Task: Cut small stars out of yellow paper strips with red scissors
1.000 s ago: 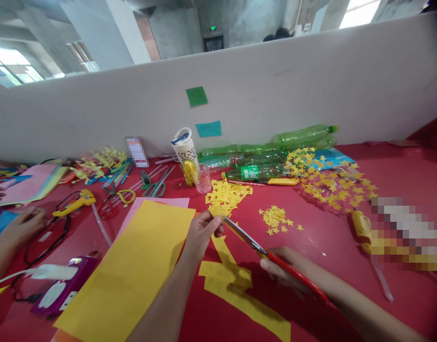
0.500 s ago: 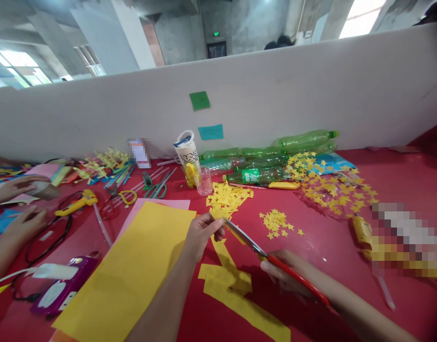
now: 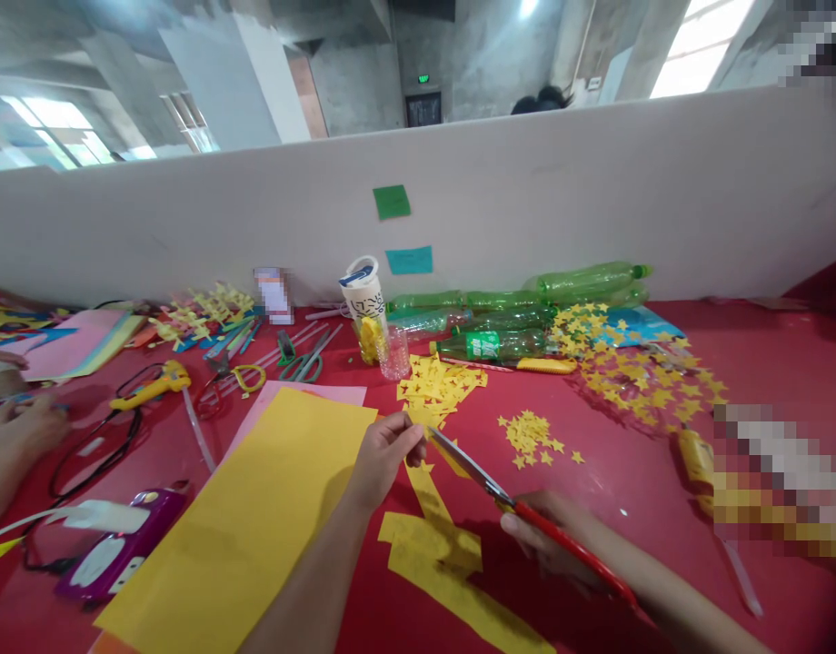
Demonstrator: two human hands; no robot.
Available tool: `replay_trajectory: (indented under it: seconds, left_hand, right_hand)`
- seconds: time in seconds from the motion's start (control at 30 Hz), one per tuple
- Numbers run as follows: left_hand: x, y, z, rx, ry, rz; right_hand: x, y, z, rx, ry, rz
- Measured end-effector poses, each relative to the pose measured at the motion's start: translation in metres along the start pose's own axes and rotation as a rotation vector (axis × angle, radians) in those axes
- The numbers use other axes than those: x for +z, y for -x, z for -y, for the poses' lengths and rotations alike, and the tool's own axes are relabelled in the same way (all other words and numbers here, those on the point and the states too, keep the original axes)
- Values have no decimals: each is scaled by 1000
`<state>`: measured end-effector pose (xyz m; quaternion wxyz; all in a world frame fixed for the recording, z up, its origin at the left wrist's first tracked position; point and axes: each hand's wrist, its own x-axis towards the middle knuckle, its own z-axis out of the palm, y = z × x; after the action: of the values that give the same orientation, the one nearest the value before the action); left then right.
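My left hand [image 3: 389, 457] is closed in a pinch on a small piece of yellow paper, mostly hidden by the fingers. My right hand [image 3: 551, 531] grips a pair of scissors [image 3: 478, 474] with red handles; the blades look nearly closed and point at my left fingertips. Beneath my hands lie yellow paper strips [image 3: 435, 545]. Beyond them is a heap of yellow scraps with star-shaped holes [image 3: 440, 386]. Small yellow paper stars [image 3: 527, 436] are piled to the right. A large yellow sheet [image 3: 247, 509] lies under and beside my left forearm.
Green plastic bottles [image 3: 500, 345] lie along the white partition [image 3: 254, 200], near a white cup [image 3: 363, 286]. At left are a yellow glue gun [image 3: 152, 386], a purple power strip [image 3: 122, 545] and another person's hand [image 3: 29, 427]. Another glue gun [image 3: 696, 463] lies at right.
The view has shifted slightly, so the scene sits a little lower. My hands and the scissors keep nearly the same pose. At left, the other person's hands have moved toward the frame's edge.
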<state>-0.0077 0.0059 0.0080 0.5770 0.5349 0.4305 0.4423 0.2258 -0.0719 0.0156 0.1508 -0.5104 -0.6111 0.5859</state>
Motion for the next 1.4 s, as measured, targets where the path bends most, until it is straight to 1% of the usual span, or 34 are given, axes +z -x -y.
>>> replay_trajectory:
  seconds: [0.2, 0.4, 0.57, 0.67, 0.9, 1.1, 1.27, 1.4]
  left_hand:
    - [1, 0, 0, 0, -3, -6]
    - [1, 0, 0, -8, -5, -18]
    - [1, 0, 1, -3, 7, -19]
    - [2, 0, 1, 2, 12, -23]
    - [3, 0, 2, 32, 57, -14]
    - [10, 3, 7, 57, 65, -47]
    - [19, 4, 9, 65, 159, -53]
    - [24, 6, 11, 95, 182, -50]
  right_hand:
    - [2, -1, 0, 42, 27, -30]
    - [2, 1, 0, 75, 4, -23]
    - [3, 1, 2, 42, 21, -31]
    - [4, 0, 2, 49, 22, -31]
    - [5, -3, -8, 39, -38, -48]
    - [11, 1, -8, -6, -35, -81]
    - [17, 2, -3, -28, -82, -92]
    - [23, 1, -2, -44, -110, -116]
